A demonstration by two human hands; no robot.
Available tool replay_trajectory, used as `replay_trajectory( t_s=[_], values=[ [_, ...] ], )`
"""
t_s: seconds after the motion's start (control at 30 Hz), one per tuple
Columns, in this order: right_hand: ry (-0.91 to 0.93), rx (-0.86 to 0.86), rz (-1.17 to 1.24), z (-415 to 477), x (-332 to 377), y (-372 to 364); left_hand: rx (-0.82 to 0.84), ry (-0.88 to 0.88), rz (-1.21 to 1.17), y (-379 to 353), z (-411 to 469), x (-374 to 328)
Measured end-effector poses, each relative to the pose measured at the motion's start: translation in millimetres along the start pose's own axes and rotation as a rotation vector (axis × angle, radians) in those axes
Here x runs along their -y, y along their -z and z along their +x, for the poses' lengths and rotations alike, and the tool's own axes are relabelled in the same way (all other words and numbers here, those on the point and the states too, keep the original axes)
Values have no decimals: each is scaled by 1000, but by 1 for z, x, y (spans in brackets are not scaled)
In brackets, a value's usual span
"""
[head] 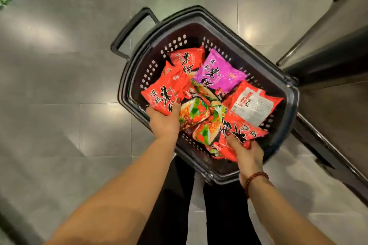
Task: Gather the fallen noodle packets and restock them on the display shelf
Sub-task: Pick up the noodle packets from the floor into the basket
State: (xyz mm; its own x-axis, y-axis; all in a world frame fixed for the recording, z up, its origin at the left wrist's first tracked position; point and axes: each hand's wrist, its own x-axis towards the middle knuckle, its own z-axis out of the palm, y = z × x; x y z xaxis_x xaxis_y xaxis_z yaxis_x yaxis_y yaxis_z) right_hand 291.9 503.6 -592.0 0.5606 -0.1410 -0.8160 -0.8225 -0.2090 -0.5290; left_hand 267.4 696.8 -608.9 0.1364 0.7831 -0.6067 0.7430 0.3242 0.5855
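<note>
A black shopping basket (286, 93) stands on the floor below me, filled with several noodle packets. My left hand (164, 121) grips a red packet (165, 91) at the basket's left side, thumb on its front. My right hand (246, 153) holds the corner of another red packet (239, 131) at the near right. A purple packet (219, 71) lies on top at the back. A red packet (253, 103) lies face down at the right. More red packets (188, 58) sit at the far side.
The basket's handle (129, 30) sticks out to the far left. A dark metal shelf base (328, 49) runs along the right. Grey floor tiles (59, 85) spread to the left. My legs in black trousers (175, 205) stand just behind the basket.
</note>
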Motion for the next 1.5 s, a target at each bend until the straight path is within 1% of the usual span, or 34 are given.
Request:
replay_trajectory(
  t_s=[0.1, 0.17, 0.27, 0.3, 0.33, 0.4, 0.43, 0.47, 0.5, 0.53, 0.6, 0.67, 0.8, 0.87, 0.93, 1.03, 1.13, 1.23, 1.3, 1.4, 1.5],
  values=[
    [3, -29, -83, 18, -21, -7, 11, -98, 152, -21, 9, 14],
    [17, -58, -202, 28, -33, -12, 38, -142, 270, -34, 14, 17],
    [74, -199, -398, 31, -44, -24, 103, -119, 393, -47, 23, 17],
    [136, -278, -462, 26, -44, -29, 109, -162, 464, -48, 25, 18],
    [218, -359, -538, 21, -44, -33, 86, -264, 578, -45, 29, 20],
    [398, -481, -690, 14, -42, -34, 25, -596, 803, -34, 38, 27],
    [505, -508, -785, 16, -44, -32, 47, -763, 877, -27, 43, 29],
    [614, -500, -902, 18, -45, -29, 117, -899, 947, -21, 48, 30],
    [708, -458, -1034, 22, -47, -27, 220, -993, 1025, -15, 53, 31],
    [784, -389, -1161, 28, -49, -27, 324, -1047, 1126, -11, 57, 31],
    [878, -240, -1346, 42, -56, -27, 446, -1075, 1313, -10, 63, 32],
    [882, -150, -1471, 55, -64, -28, 493, -1041, 1391, -14, 68, 33],
    [800, -94, -1652, 69, -73, -26, 499, -1036, 1485, -19, 71, 36],
    [791, -64, -1664, 73, -74, -27, 499, -1035, 1540, -22, 72, 37],
    [800, -57, -1625, 70, -69, -28, 499, -1030, 1546, -23, 72, 35],
    [818, -70, -1534, 54, -58, -28, 492, -1026, 1480, -15, 61, 31],
    [856, -85, -1384, 27, -40, -21, 500, -1052, 1358, -1, 38, 19],
    [867, -98, -1229, -14, -10, -6, 528, -1184, 1192, 23, 4, -8],
    [851, -153, -1154, -46, 9, 11, 574, -1304, 1101, 40, -22, -29],
    [866, -263, -1063, -94, 38, 43, 606, -1449, 1049, 63, -69, -69],
    [852, -337, -961, -141, 61, 84, 623, -1553, 1026, 78, -124, -107]
  ],
)
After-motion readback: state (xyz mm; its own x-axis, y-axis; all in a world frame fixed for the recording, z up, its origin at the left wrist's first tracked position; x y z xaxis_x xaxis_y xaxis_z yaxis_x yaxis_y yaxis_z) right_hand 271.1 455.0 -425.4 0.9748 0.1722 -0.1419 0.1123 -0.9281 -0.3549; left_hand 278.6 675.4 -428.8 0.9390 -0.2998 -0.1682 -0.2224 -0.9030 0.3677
